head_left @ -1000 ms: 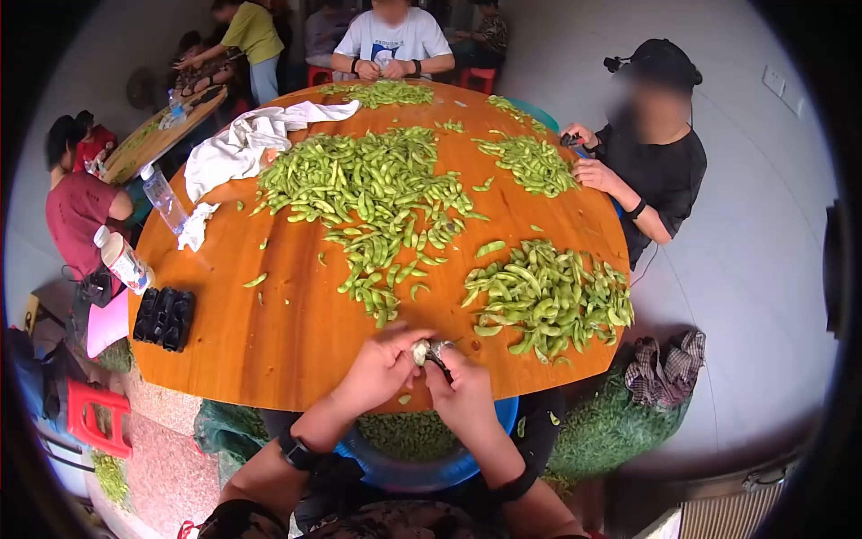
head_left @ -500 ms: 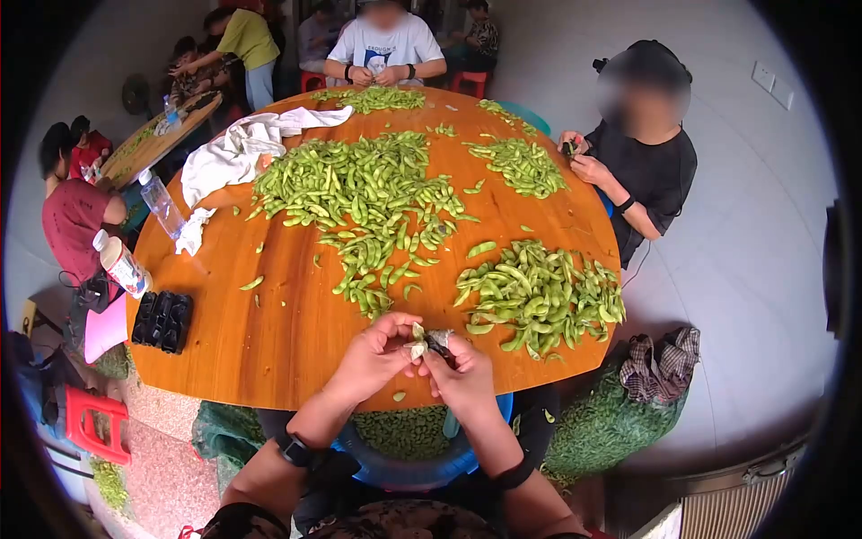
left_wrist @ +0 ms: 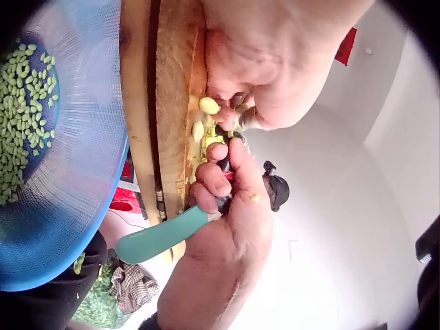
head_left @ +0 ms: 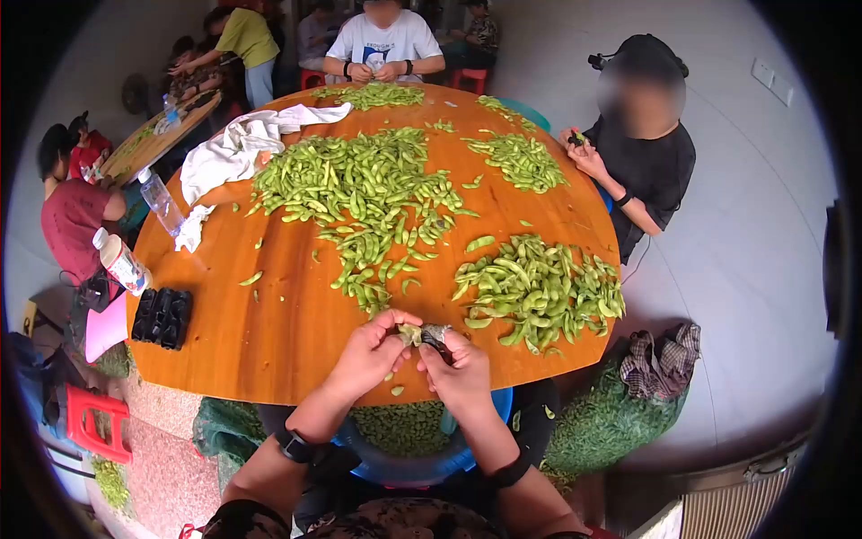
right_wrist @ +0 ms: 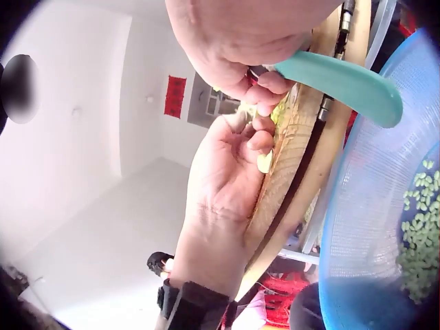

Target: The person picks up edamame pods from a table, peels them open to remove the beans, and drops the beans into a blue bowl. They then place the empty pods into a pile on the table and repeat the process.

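Both hands meet over the near edge of the wooden table [head_left: 269, 359]. My left hand [head_left: 368, 355] pinches a pale, opened soybean pod [head_left: 409, 335] between thumb and fingers. A loose bean [right_wrist: 265, 162] shows by that hand's curled fingers in the right wrist view. My right hand [head_left: 462, 370] grips a small tool by its teal handle [left_wrist: 161, 236], with a dark part up by the pod; fingers hide its working end. Below the hands, a blue mesh basket [left_wrist: 89, 199] holds shelled beans [left_wrist: 24, 110]. One green bean [head_left: 397, 391] lies on the table edge.
Heaps of green pods [head_left: 539, 292] lie front right and at the table's middle [head_left: 350, 180]. At left are a white cloth [head_left: 229, 157], bottles [head_left: 121, 260] and a black tray [head_left: 162, 317]. Someone in black [head_left: 642, 162] sits at right; a full green net sack [head_left: 602, 418] stands nearby.
My fingers have shifted around the pod: its split halves stood up between both hands half a second ago and now lie lower, pressed together at the fingertips. The right hand keeps the tool.
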`<action>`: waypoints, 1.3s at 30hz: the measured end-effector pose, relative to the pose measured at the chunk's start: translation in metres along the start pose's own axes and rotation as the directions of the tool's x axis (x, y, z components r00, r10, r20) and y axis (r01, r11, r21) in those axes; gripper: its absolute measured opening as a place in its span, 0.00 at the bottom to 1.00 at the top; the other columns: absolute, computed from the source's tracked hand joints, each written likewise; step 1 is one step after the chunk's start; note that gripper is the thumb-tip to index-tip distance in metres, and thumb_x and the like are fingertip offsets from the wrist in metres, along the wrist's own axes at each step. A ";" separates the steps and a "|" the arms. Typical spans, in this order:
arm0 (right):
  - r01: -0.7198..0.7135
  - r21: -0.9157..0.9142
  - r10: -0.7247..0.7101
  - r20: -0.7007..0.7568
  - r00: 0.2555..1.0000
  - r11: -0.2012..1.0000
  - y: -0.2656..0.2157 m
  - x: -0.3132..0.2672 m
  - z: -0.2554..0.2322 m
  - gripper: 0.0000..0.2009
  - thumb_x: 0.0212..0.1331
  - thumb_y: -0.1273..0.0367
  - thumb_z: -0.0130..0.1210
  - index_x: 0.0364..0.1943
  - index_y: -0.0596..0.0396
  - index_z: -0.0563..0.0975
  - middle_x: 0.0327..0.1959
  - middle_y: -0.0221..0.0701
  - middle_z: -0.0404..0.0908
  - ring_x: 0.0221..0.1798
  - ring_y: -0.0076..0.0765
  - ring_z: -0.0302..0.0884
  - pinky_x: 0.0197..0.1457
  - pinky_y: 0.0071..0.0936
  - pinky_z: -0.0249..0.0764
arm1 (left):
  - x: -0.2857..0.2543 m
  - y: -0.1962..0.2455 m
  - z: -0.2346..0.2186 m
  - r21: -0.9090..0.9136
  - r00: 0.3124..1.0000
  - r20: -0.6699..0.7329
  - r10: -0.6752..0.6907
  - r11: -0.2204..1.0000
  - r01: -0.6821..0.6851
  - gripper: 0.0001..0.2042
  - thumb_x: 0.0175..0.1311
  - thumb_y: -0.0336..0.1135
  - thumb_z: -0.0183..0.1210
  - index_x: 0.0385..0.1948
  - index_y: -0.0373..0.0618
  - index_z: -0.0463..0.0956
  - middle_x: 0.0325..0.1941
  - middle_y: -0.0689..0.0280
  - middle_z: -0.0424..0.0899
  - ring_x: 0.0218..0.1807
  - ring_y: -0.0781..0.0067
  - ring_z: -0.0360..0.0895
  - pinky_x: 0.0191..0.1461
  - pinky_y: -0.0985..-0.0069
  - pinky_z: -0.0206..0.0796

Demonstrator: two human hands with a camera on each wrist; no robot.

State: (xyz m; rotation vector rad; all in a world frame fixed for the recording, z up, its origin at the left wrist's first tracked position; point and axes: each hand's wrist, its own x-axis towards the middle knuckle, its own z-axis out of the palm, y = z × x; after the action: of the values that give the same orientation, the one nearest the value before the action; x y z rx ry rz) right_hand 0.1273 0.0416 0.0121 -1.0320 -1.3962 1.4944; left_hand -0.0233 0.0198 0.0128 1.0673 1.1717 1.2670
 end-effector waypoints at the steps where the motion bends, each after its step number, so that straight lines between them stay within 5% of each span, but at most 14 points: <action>1: 0.012 0.005 -0.012 0.001 1.000 1.000 0.001 0.000 0.000 0.05 0.62 0.74 0.54 0.40 0.56 0.78 0.21 0.24 0.76 0.16 0.12 0.66 0.18 0.14 0.62 | 0.000 0.000 0.002 0.041 0.999 -0.002 0.049 0.998 -0.049 0.12 0.65 0.22 0.43 0.46 0.42 0.73 0.27 0.72 0.74 0.24 0.87 0.66 0.26 0.87 0.59; 7: -0.080 0.127 0.078 0.017 0.997 0.989 -0.005 -0.001 -0.011 0.05 0.62 0.74 0.55 0.41 0.55 0.78 0.22 0.24 0.76 0.17 0.13 0.66 0.18 0.14 0.61 | -0.013 0.003 0.008 0.206 0.998 -0.034 0.060 0.977 -0.052 0.12 0.63 0.22 0.49 0.45 0.46 0.76 0.33 0.70 0.76 0.30 0.83 0.70 0.33 0.85 0.63; 9: 0.208 -0.124 -0.223 -0.124 0.967 0.970 0.006 0.003 -0.026 0.05 0.61 0.74 0.54 0.39 0.56 0.78 0.22 0.22 0.75 0.23 0.14 0.69 0.25 0.17 0.66 | -0.023 0.010 0.013 0.406 0.992 -0.054 0.110 0.910 -0.079 0.14 0.62 0.22 0.50 0.46 0.48 0.77 0.36 0.68 0.79 0.34 0.78 0.74 0.39 0.81 0.66; 11: 0.195 -0.344 -0.259 -0.149 0.954 0.918 0.001 0.003 -0.052 0.03 0.60 0.75 0.54 0.35 0.59 0.76 0.18 0.28 0.73 0.20 0.21 0.70 0.25 0.23 0.67 | -0.030 0.015 0.011 0.812 0.822 0.292 0.488 0.327 -0.483 0.13 0.58 0.22 0.53 0.42 0.49 0.79 0.43 0.63 0.79 0.43 0.63 0.76 0.48 0.70 0.68; 14: 0.152 -0.553 -0.267 -0.132 0.955 0.819 -0.008 0.006 -0.076 0.04 0.59 0.74 0.53 0.31 0.62 0.73 0.16 0.44 0.71 0.19 0.43 0.71 0.25 0.32 0.66 | -0.012 0.035 -0.011 0.878 0.843 0.169 0.510 0.311 -0.364 0.11 0.54 0.23 0.55 0.39 0.46 0.80 0.45 0.61 0.78 0.50 0.54 0.73 0.57 0.60 0.65; 17: 0.221 -0.555 -0.319 -0.085 0.944 0.802 -0.007 0.003 -0.071 0.04 0.62 0.74 0.52 0.31 0.60 0.74 0.18 0.27 0.75 0.22 0.19 0.70 0.26 0.21 0.66 | 0.024 0.041 -0.033 0.942 0.848 0.103 0.520 0.224 -0.251 0.11 0.54 0.23 0.55 0.39 0.44 0.80 0.43 0.61 0.79 0.49 0.55 0.75 0.58 0.60 0.65; 21: 0.327 -0.565 -0.393 0.005 0.920 0.758 0.001 0.004 -0.053 0.05 0.62 0.74 0.52 0.38 0.60 0.76 0.19 0.29 0.76 0.21 0.22 0.73 0.27 0.23 0.69 | 0.052 0.038 -0.043 0.970 0.895 0.142 0.424 0.119 -0.210 0.11 0.55 0.24 0.54 0.39 0.43 0.80 0.42 0.60 0.78 0.46 0.52 0.76 0.56 0.61 0.67; 24: 0.249 -0.485 -0.275 0.017 0.961 0.838 -0.002 0.004 -0.049 0.06 0.58 0.74 0.54 0.38 0.60 0.75 0.26 0.48 0.76 0.28 0.56 0.77 0.30 0.35 0.71 | 0.072 0.043 -0.029 0.934 0.853 0.097 0.513 0.248 -0.255 0.08 0.55 0.26 0.56 0.37 0.42 0.80 0.41 0.56 0.78 0.44 0.49 0.77 0.52 0.61 0.70; 27: 0.331 -0.497 -0.361 0.038 0.932 0.802 0.005 0.006 -0.045 0.06 0.63 0.74 0.52 0.41 0.59 0.76 0.20 0.29 0.76 0.21 0.22 0.72 0.25 0.23 0.69 | 0.099 0.032 -0.025 0.978 0.958 -0.003 0.287 0.203 -0.057 0.07 0.55 0.29 0.58 0.34 0.41 0.79 0.41 0.52 0.77 0.43 0.48 0.77 0.49 0.59 0.71; 30: 0.287 -0.448 -0.293 0.056 0.954 0.847 -0.007 0.005 -0.045 0.08 0.60 0.73 0.53 0.41 0.60 0.75 0.25 0.42 0.77 0.24 0.43 0.76 0.31 0.30 0.72 | 0.099 0.030 -0.025 0.988 0.948 0.046 0.316 0.128 -0.090 0.08 0.56 0.30 0.58 0.35 0.39 0.77 0.41 0.49 0.78 0.39 0.45 0.78 0.45 0.57 0.72; 32: 0.189 -0.372 -0.185 0.047 0.982 0.909 -0.017 0.005 -0.046 0.07 0.61 0.73 0.53 0.42 0.59 0.75 0.25 0.38 0.77 0.23 0.34 0.74 0.29 0.27 0.71 | 0.087 0.034 -0.018 0.993 0.952 0.059 0.300 0.078 -0.086 0.08 0.56 0.29 0.58 0.37 0.38 0.77 0.41 0.49 0.78 0.38 0.44 0.78 0.44 0.57 0.72; 35: -0.005 -0.179 0.020 0.078 0.997 0.984 -0.026 0.010 -0.044 0.07 0.63 0.71 0.53 0.41 0.58 0.76 0.24 0.30 0.77 0.22 0.20 0.71 0.26 0.21 0.69 | 0.047 0.046 -0.004 0.908 0.889 0.161 0.429 0.289 -0.304 0.10 0.58 0.24 0.55 0.41 0.37 0.77 0.39 0.53 0.80 0.33 0.53 0.81 0.39 0.63 0.73; 37: -0.105 -0.073 0.113 0.125 0.986 0.992 -0.027 0.010 -0.040 0.07 0.64 0.70 0.52 0.41 0.58 0.76 0.24 0.27 0.76 0.22 0.15 0.69 0.24 0.18 0.68 | 0.028 0.040 0.006 0.577 0.977 0.059 0.205 0.791 -0.201 0.13 0.60 0.19 0.51 0.47 0.38 0.76 0.38 0.59 0.81 0.29 0.69 0.81 0.34 0.74 0.72; 39: -0.159 -0.008 0.158 0.203 0.966 0.987 -0.028 0.009 -0.036 0.07 0.65 0.69 0.52 0.42 0.57 0.76 0.24 0.24 0.76 0.20 0.14 0.68 0.22 0.16 0.67 | 0.016 0.029 0.010 0.548 0.964 0.054 0.262 0.799 -0.248 0.15 0.61 0.18 0.49 0.49 0.39 0.76 0.37 0.61 0.80 0.29 0.74 0.79 0.33 0.77 0.71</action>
State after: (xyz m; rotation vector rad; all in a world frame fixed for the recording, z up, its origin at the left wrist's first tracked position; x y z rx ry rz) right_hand 0.1592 0.0628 0.0380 -1.0285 -1.4749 1.7631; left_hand -0.0177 0.0372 0.0422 1.6890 1.5004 1.1667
